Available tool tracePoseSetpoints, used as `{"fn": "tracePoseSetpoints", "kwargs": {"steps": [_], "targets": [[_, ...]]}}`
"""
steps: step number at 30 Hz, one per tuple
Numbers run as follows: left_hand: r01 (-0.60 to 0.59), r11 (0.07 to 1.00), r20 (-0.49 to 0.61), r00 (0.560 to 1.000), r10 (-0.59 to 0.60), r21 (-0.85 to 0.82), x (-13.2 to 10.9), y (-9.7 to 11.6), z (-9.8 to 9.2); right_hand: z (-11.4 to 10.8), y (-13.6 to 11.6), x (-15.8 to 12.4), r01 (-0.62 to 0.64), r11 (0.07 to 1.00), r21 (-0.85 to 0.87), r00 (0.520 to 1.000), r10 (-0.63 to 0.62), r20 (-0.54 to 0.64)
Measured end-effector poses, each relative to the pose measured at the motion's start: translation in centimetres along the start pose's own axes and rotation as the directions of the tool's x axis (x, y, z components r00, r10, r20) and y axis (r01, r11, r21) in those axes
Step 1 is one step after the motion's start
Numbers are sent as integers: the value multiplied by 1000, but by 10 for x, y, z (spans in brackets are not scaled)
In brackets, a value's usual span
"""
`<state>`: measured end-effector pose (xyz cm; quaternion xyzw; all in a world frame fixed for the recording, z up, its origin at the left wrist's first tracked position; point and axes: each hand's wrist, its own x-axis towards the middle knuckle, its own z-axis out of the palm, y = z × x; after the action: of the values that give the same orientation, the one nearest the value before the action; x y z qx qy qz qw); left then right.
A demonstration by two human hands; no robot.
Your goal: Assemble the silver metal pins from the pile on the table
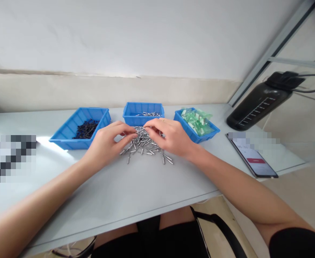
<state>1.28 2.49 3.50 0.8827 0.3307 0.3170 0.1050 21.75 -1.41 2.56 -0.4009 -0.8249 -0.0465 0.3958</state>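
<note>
Working fingertip-first suits these slim pieces, and the person's left hand (107, 141) reaches in from the left with thumb and forefinger curved toward each other, only a narrow gap between the tips. The right hand (172, 138) arches in from the other side, forefinger over the heap's far part and thumb tucked lower. Whether either pinches a piece cannot be told, since the tips merge with the metal. Between and below the 2 hands, the heap of silver blind rivets (142, 143) lies on the table (135, 186), shafts crossing at many angles and a few poking out at the near edge. Such a tangle probably rewards taking 1 rivet by its shank and drawing it out along its own length, while the other hand holds the neighbours back. A light pinch should do; pressing down would likely spread the heap. Just beyond is the middle blue bin (143, 119), with similar silver pieces inside. The left blue bin (66, 144), with dark screws (86, 129), and the right blue bin (204, 138), with green plastic packets (197, 122), flank the hands closely, so elbows and wrists should swing gently. Farther right are a smartphone (254, 159) and a black water bottle (259, 104).
</note>
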Motion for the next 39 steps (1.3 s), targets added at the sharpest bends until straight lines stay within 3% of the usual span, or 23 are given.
{"fn": "tracePoseSetpoints", "kwargs": {"steps": [4, 7, 11, 14, 23, 32, 39], "targets": [[18, 1000, -100, 995, -18, 0, 1, 3, -4, -1, 3, 1, -69, 997, -22, 997, 70, 23], [13, 1000, -148, 989, -11, 11, 0, 6, -5, 2, 4, 1, -68, 997, -40, 989, 73, 128], [-75, 997, -118, 990, 74, -8, -3, 7, -2, 7, 2, 1, 6, 999, -52, 945, 12, 328], [-121, 992, -62, 991, 118, -31, -5, 7, 0, 9, 0, 1, 21, 998, -62, 926, 4, 377], [-75, 997, -49, 996, 75, -16, -2, 9, -3, 6, 2, -1, -6, 998, -66, 953, 26, 303], [43, 999, 5, 999, -43, -18, 0, 1, -3, 3, 5, 0, -69, 994, -85, 984, 82, 158], [-37, 998, 164, 985, 46, -54, -1, -4, 5, 1, -4, -1, 33, 999, 19, 995, -35, 98]]}}
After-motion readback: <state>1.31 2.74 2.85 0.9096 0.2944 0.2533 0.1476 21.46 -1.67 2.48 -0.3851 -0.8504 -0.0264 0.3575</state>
